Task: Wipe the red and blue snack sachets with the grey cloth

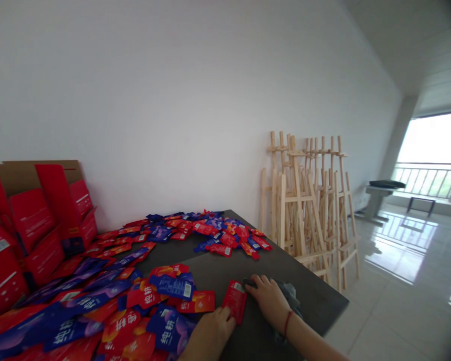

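Dark surface (210, 273); red boxes (62, 205) and heap of red and blue packets (146, 293) at left, more packets (229, 233) toward far end, one red packet (236, 298) nearer, crumpled gray cloth (291, 298) by right edge

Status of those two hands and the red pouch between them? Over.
Left grip touching red pouch. Right grip at small dark object by pouch's top. Pouch lying on dark table, barcode showing. Grey cloth beside right grip, possibly in the way.
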`<state>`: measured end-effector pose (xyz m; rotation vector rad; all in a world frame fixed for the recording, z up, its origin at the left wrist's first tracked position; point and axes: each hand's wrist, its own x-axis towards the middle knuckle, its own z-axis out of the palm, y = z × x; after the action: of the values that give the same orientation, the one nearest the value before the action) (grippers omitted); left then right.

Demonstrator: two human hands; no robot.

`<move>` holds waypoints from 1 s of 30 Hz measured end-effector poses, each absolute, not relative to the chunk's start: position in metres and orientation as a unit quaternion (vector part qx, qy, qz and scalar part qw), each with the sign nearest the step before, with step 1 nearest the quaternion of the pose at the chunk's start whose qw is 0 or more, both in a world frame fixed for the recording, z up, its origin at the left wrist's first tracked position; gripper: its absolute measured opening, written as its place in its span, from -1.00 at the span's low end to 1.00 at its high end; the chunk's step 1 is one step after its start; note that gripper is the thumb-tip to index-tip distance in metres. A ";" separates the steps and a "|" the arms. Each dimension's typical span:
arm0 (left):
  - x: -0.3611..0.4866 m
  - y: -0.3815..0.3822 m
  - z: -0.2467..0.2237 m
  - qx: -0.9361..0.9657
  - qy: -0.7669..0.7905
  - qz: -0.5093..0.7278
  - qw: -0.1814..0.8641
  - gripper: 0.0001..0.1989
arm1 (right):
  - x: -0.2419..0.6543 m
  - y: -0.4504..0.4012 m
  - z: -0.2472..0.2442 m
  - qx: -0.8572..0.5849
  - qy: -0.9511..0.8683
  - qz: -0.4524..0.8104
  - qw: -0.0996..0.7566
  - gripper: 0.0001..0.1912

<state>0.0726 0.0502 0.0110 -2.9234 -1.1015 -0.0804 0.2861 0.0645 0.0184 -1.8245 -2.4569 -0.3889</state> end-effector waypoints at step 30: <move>-0.016 0.087 0.099 -0.937 -0.338 0.024 0.085 -0.74 | 0.286 0.077 -0.008 -0.636 -0.751 -0.098 0.151 -0.49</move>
<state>-0.0164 0.0871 0.0991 -2.7940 -1.0089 0.0722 0.2859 0.0771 -0.0080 -1.8264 -2.1553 -0.2807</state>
